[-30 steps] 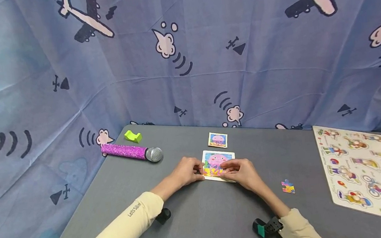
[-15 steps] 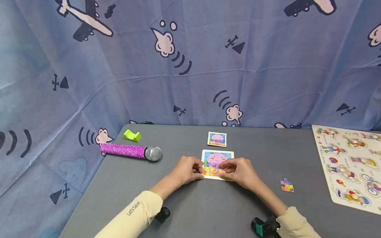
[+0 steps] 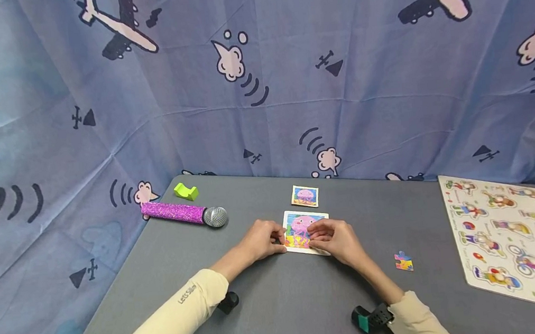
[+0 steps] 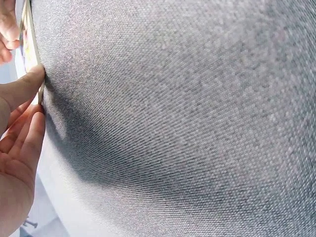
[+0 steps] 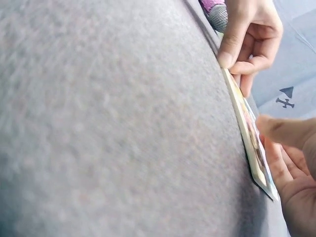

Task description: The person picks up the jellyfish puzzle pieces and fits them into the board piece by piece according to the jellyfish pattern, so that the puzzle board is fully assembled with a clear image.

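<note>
A small jigsaw puzzle (image 3: 297, 228) with a pink jellyfish picture lies in a white-edged tray (image 3: 300, 250) on the grey table. My left hand (image 3: 261, 240) grips the tray's left edge, thumb in front and fingers behind, as the left wrist view shows of the hand (image 4: 22, 133). Over the picture's right part, my right hand (image 3: 335, 240) pinches what looks like a puzzle piece, mostly hidden by its fingers. The right wrist view shows this hand (image 5: 296, 158) low over the tray (image 5: 244, 131). A loose puzzle piece (image 3: 403, 261) lies to the right.
Behind the tray lies a small jellyfish picture card (image 3: 305, 196). A glittery pink microphone (image 3: 176, 212) and a lime green block (image 3: 186, 191) are at the left. On the right lies a large picture board (image 3: 507, 236). A patterned blue cloth (image 3: 283, 123) hangs behind the table.
My right fingertips have shifted slightly away from me over the picture and now cover more of the jellyfish's right side. The left hand and the tray stay in place.
</note>
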A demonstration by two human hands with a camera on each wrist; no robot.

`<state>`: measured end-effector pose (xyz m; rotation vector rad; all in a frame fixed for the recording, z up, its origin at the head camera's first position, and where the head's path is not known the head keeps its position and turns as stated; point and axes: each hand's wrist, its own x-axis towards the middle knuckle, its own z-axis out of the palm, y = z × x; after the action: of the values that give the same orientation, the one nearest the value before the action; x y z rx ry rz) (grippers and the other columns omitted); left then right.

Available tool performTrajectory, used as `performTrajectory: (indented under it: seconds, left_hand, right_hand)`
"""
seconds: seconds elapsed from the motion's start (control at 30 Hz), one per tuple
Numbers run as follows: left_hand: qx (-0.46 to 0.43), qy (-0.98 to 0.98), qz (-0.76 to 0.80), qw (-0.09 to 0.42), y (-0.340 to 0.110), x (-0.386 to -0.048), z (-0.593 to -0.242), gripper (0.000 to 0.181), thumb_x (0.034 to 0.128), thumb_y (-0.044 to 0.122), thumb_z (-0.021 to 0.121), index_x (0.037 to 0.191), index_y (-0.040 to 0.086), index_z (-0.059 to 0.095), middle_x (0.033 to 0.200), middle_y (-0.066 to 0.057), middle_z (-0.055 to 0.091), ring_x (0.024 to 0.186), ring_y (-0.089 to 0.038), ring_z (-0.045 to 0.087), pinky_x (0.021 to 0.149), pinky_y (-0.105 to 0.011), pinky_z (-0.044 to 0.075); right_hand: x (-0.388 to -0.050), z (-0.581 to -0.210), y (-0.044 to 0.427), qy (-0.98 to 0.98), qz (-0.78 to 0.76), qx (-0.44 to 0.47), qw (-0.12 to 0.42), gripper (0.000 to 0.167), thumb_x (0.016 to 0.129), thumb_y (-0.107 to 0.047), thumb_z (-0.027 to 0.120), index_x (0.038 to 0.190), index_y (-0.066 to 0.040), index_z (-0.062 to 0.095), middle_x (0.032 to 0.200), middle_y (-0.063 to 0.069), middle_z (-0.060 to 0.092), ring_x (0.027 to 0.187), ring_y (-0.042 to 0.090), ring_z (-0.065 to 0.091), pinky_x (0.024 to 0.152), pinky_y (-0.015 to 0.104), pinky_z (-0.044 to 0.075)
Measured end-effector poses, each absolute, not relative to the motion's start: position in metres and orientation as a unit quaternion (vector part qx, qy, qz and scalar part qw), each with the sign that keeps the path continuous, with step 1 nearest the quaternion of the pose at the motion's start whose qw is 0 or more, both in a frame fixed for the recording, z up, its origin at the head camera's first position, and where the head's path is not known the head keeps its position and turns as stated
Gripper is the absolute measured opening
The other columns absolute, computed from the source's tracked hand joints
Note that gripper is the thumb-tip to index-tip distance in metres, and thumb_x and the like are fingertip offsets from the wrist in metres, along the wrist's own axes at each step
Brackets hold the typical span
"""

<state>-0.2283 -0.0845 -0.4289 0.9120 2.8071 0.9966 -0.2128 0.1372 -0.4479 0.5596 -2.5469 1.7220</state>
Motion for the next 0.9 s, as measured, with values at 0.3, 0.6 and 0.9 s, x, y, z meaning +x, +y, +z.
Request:
performTrajectory:
  seconds: [0.3,0.6,0.9]
  left_hand:
    - [0.286,0.907,0.308,0.013,-0.084,-0.228,-0.428,0.018,0.0707,0.008,0.084,0.073,0.006,0.067,0.086,-0.004,0.069,0.085,-0.014,0.065,0.071,-0.015,0.05]
    - [0.298,0.904,0.307,0.01,-0.084,-0.226,-0.429,0.018,0.0712,0.008,0.084,0.073,0.005,0.066,0.087,-0.006,0.07,0.089,-0.019,0.067,0.072,-0.017,0.05]
    - [0.295,0.906,0.304,0.007,-0.085,-0.226,-0.427,0.017,0.0719,0.009,0.084,0.073,0.005,0.067,0.084,-0.005,0.069,0.088,-0.019,0.067,0.072,-0.018,0.051]
  right_hand:
    - [-0.214,-0.449,0.132,-0.837,0.523,0.162,0.013,0.023,0.071,0.012,0.076,0.091,0.008,0.067,0.082,0.015,0.07,0.071,0.013,0.068,0.063,0.02,0.054]
    - [-0.213,-0.451,0.144,-0.796,0.577,0.181,-0.026,0.03,0.076,0.009,0.074,0.103,0.013,0.063,0.093,0.023,0.067,0.079,0.015,0.066,0.068,0.018,0.053]
    - [-0.204,-0.456,0.175,-0.757,0.616,0.217,-0.007,0.031,0.081,0.011,0.069,0.11,0.016,0.059,0.101,0.033,0.063,0.084,0.013,0.068,0.07,0.019,0.053]
